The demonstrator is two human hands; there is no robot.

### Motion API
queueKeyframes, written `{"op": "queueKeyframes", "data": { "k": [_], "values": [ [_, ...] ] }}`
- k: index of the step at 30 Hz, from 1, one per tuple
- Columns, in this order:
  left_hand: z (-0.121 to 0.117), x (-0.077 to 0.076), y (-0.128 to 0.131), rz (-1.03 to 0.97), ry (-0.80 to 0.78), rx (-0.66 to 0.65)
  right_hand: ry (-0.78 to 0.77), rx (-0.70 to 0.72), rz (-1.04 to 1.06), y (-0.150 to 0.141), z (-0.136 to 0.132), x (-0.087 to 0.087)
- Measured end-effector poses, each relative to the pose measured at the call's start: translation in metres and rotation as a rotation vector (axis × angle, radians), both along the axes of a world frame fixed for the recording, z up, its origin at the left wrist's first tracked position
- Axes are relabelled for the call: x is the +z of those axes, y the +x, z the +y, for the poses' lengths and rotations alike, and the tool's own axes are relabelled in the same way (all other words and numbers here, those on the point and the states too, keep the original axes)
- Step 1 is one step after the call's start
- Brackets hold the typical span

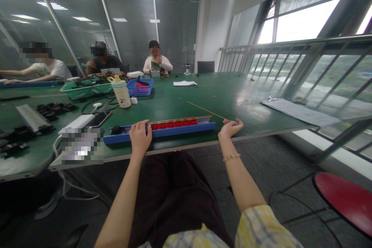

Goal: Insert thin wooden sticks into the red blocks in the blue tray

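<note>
A long blue tray (174,131) lies lengthwise along the near edge of the green table. Several red pieces (174,124) stand in a row inside it, and a small black part (116,130) sits at its left end. Thin wooden sticks (200,118) lie along the tray over the red pieces. My left hand (140,135) is closed over the tray's near wall, left of the red row. Just past the tray's right end, my right hand (230,127) pinches one end of another thin stick (205,109), which slants up and away to the left.
Left of the tray are a phone (99,119), a white power bank (77,123) with cables, and black parts. A cream cup (121,93), a green basket (87,90) and a blue basket (141,87) stand farther back. Papers (299,111) lie right. Several people sit across the table.
</note>
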State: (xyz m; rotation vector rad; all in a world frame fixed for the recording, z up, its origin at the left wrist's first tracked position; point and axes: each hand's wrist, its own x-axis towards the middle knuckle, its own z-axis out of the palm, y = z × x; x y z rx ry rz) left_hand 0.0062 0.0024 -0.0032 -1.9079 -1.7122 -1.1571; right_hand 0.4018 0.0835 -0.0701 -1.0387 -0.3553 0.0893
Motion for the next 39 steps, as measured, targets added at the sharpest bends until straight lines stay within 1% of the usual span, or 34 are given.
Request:
{"op": "queueKeyframes", "data": {
  "k": [4,8,11,13,15,18,20,23,25,29,30,32,34,39],
  "values": [
    [0.0,0.0,0.0,0.003,0.006,0.001,-0.039,0.011,-0.101,-0.004,-0.005,0.003],
    [0.0,0.0,0.0,0.009,0.008,0.007,-0.09,0.033,-0.077,-0.009,-0.013,0.011],
    [0.0,0.0,-0.001,0.017,0.009,0.011,-0.06,0.037,-0.057,-0.012,-0.015,0.015],
    [0.0,0.0,-0.001,0.019,0.013,0.012,-0.011,0.076,-0.041,-0.013,-0.014,0.015],
    [0.001,0.0,-0.001,0.019,0.017,0.013,0.009,0.144,-0.018,-0.012,-0.011,0.014],
    [0.001,-0.001,-0.002,0.019,0.021,0.014,-0.039,0.232,-0.019,-0.007,-0.008,0.014],
    [0.001,-0.001,-0.001,0.018,0.027,0.014,-0.088,0.253,-0.096,0.001,-0.01,0.016],
    [0.001,-0.001,-0.001,0.017,0.029,0.008,-0.208,0.247,-0.286,0.017,-0.018,0.02],
    [0.001,-0.001,-0.001,0.016,0.027,0.008,-0.295,0.28,-0.365,0.028,-0.025,0.022],
    [0.001,-0.002,-0.003,0.008,0.028,0.006,-0.448,0.323,-0.388,0.043,-0.034,0.022],
    [0.001,-0.002,-0.004,0.007,0.029,0.003,-0.492,0.313,-0.407,0.045,-0.035,0.022],
    [0.002,-0.002,-0.004,0.007,0.032,-0.002,-0.607,0.263,-0.467,0.047,-0.036,0.022],
    [0.002,-0.002,-0.004,0.009,0.032,-0.002,-0.751,0.184,-0.535,0.045,-0.038,0.023],
    [0.001,-0.001,-0.003,0.01,0.032,0.002,-1.055,-0.014,-0.701,0.029,-0.043,0.024]
  ]
}}
